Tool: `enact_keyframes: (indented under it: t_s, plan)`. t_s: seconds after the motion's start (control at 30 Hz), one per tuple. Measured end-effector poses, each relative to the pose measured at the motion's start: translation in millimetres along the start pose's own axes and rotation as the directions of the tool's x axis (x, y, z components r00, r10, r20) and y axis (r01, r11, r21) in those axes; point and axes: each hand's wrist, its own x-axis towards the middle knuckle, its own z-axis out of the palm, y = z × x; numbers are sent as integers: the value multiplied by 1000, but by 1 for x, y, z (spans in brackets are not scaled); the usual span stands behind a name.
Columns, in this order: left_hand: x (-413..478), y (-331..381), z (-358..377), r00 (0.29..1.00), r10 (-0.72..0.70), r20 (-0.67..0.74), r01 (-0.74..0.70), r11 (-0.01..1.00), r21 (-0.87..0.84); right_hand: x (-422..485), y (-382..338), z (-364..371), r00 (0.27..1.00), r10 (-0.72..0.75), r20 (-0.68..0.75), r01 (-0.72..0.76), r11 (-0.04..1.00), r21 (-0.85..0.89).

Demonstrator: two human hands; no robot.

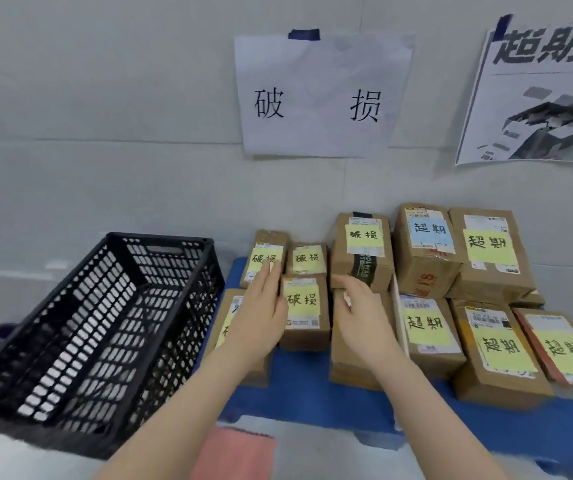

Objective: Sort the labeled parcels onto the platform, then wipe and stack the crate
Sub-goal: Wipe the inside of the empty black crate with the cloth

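A pink cloth (235, 452) lies closest, low between the two forearms. Beyond it, both hands reach over the blue platform (313, 396), which carries brown cardboard parcels, each with a pale yellow note handwritten in black.

The left hand (261, 313) is flat, its fingers straight and together. Its fingertips lie on the note of the rear-left parcel (267, 244), and its palm covers most of another parcel (224, 320) nearer the camera. The right hand (358, 306) is relaxed and grips nothing. Its fingers point left above a larger parcel (351, 368) that it partly hides; motion blur hides whether it touches.

A small parcel (304, 310) marked 破损 stands between the hands, just beside the left hand's thumb side. Behind it is a similar one (307, 259), and past the right fingertips sits a taller box (363, 254) with a dark tape band. To the right of the right hand, five parcels marked 超期 (427, 330) lie close together.

The black latticed crate (105, 323) stands left of the left forearm, beside the platform. On the wall above hang a paper sheet (319, 98) reading 破损 and a printed poster (538, 91).
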Motion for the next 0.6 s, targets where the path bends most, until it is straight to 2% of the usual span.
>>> enact_keyframes:
  t_s: [0.07,0.17,0.3,0.47,0.6]
  plan:
    - [-29,-12,-9,999,2,-41,2,995,101,-8,-10,25,996,-33,88,30,999,26]
    - [-65,-30,-32,991,-103,-80,115,980,162,-17,-31,60,978,-68,199,60,997,49]
    - [-97,-67,-74,968,-199,-152,233,938,255,-30,-69,106,951,-141,275,132,990,52]
    - [-120,-116,-117,959,-190,-210,262,876,405,-34,-113,147,928,-248,279,261,965,-10]
    - [-128,-164,-147,977,-117,-177,191,850,492,-32,-141,193,944,-256,206,280,955,-95]
